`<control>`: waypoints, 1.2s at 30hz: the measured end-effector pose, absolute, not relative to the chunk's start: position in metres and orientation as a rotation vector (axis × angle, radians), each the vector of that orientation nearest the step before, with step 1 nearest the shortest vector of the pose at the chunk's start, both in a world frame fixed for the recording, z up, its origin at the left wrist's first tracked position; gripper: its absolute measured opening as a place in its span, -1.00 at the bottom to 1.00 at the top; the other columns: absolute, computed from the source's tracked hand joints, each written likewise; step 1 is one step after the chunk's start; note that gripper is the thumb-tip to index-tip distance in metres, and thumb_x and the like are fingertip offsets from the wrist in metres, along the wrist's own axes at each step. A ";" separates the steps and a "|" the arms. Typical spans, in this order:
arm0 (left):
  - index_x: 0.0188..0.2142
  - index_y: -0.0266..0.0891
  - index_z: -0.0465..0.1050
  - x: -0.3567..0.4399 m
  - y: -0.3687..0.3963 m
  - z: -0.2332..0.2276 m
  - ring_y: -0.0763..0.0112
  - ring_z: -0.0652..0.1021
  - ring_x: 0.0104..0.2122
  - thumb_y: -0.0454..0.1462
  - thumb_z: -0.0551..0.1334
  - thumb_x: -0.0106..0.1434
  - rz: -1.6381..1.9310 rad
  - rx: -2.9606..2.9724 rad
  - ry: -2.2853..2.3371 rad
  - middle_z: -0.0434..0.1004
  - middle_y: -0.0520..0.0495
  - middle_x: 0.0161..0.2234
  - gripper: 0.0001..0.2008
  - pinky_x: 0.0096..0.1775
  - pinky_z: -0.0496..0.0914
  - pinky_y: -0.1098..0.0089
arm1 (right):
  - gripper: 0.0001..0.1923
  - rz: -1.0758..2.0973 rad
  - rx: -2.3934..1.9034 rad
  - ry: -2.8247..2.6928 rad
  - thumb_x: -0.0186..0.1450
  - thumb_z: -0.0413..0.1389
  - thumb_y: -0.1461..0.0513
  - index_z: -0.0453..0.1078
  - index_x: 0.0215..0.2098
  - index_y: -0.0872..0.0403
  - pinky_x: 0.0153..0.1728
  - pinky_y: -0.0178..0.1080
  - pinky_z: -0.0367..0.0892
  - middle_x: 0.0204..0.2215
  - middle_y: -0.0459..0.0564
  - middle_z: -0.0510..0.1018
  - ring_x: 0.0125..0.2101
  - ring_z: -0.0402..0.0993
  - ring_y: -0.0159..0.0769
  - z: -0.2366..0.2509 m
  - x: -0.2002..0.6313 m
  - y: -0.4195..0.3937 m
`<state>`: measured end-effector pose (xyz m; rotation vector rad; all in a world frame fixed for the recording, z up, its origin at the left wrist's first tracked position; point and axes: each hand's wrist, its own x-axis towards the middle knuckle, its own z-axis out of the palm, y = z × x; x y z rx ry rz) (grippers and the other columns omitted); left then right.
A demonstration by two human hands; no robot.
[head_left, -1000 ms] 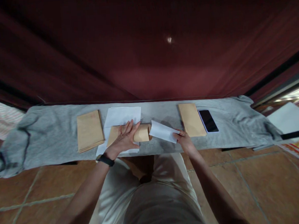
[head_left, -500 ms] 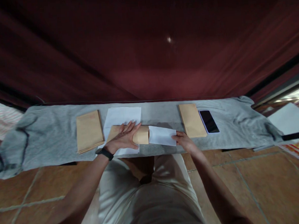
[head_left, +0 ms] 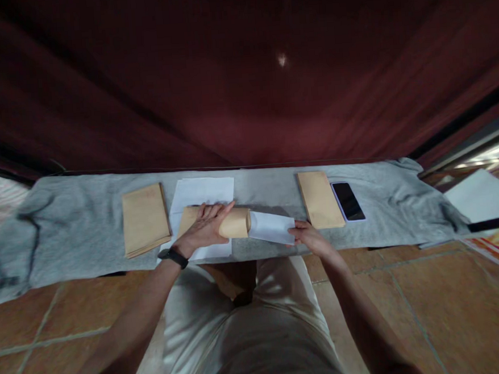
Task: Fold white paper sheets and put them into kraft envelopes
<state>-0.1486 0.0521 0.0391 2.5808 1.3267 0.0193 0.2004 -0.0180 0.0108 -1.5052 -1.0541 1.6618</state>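
My left hand (head_left: 205, 227) presses flat on a brown envelope (head_left: 236, 223) that lies across white sheets (head_left: 201, 191). The envelope's right end bulges open. My right hand (head_left: 310, 237) pinches the right end of a folded white paper (head_left: 271, 227), whose left end sits in the envelope's mouth. Both lie on a grey cloth (head_left: 76, 222) covering a narrow surface. A black band is on my left wrist.
A stack of brown envelopes (head_left: 145, 220) lies left of the sheets. Another brown envelope (head_left: 319, 199) and a dark phone (head_left: 348, 200) lie to the right. A dark red curtain (head_left: 242, 79) hangs behind. A white board (head_left: 483, 196) stands at far right, above tiled floor.
The folded white paper was lowered from a tilted hold and slid left into the envelope's open end. My left hand stayed on the envelope.
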 end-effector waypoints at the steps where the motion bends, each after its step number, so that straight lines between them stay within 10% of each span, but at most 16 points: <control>1: 0.47 -0.12 -0.19 -0.149 0.051 0.038 -0.06 0.27 0.27 -0.12 0.43 0.03 0.042 2.603 1.325 0.29 -0.27 0.26 0.15 0.35 -0.13 -0.11 | -0.75 1.661 -1.504 -1.069 0.14 0.22 0.13 0.59 -0.24 0.02 -0.38 -0.18 0.53 -0.38 -0.03 0.68 -0.37 0.61 -0.14 0.011 0.200 -0.018; 23: 0.45 -0.21 -0.06 -0.121 0.016 0.035 -0.14 0.22 0.32 -0.16 0.39 0.11 0.339 2.773 1.319 0.26 -0.36 0.26 0.00 0.35 -0.16 -0.21 | -0.74 1.397 -1.529 -1.108 0.16 0.13 0.05 0.47 -0.29 0.03 -0.58 -0.33 0.29 -0.57 -0.14 0.49 -0.55 0.39 -0.31 0.005 0.169 -0.027; 36: 0.46 -0.21 -0.09 -0.099 -0.006 0.044 -0.13 0.17 0.34 -0.20 0.41 0.07 0.349 2.793 1.312 0.22 -0.36 0.29 0.05 0.35 -0.12 -0.21 | -0.77 0.854 -1.470 -1.348 0.27 0.14 0.08 0.58 -0.34 0.01 -0.14 -0.19 0.42 -0.24 0.01 0.57 -0.20 0.50 -0.20 -0.003 0.139 -0.043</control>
